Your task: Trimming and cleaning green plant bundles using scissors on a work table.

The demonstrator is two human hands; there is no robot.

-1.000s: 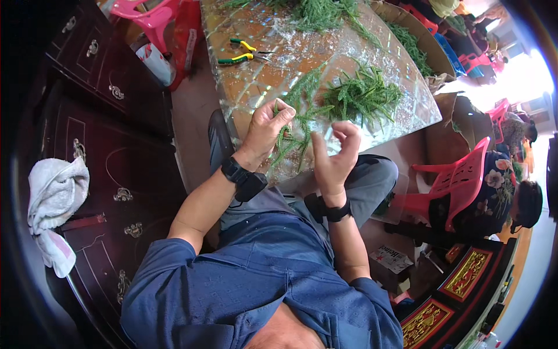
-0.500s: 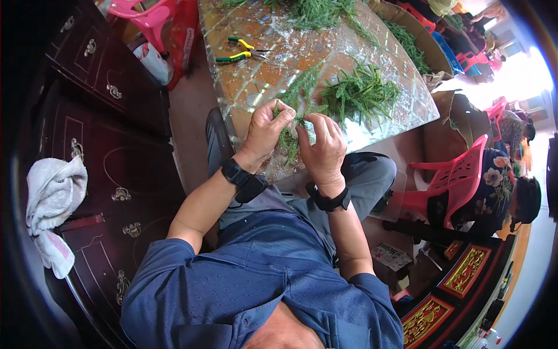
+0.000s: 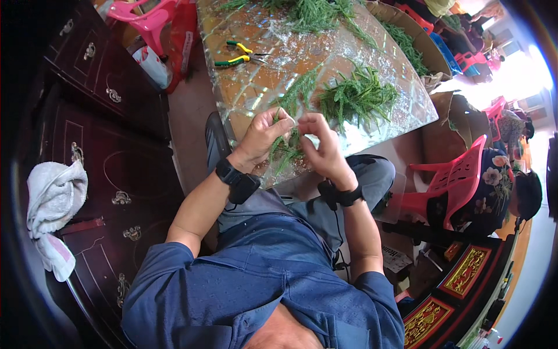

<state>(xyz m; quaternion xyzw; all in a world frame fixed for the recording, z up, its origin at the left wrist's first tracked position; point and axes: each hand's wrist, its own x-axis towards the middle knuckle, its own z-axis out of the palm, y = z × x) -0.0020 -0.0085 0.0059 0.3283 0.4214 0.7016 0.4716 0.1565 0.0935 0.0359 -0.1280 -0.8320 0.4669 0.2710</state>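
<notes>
Closed over the table's near edge, my left hand [image 3: 260, 138] pinches a green artificial sprig [image 3: 283, 156] between thumb and fingers. Its leafy ends hang below the hand, while the pinched part is mostly hidden. My right hand [image 3: 325, 145] is just to the right, its bent fingers by my left thumb tip and its thumb held apart from them. Nothing shows in its grasp. Beyond my hands a thin green frond [image 3: 301, 87] lies on the glass tabletop [image 3: 331, 58]. Right of it sits a heap of green sprigs [image 3: 360, 96].
Pliers with yellow-green handles [image 3: 241, 58] lie at the table's left. More greenery [image 3: 317, 13] is at the far side and in a cardboard box [image 3: 433, 52]. Dark drawers [image 3: 116, 157] stand left. A pink chair [image 3: 450, 180] with a seated person [image 3: 491, 186] is right.
My right hand has loosened from a pinch, its thumb moving away from the fingers, and its wrist has turned. My left hand keeps its hold and has shifted slightly.
</notes>
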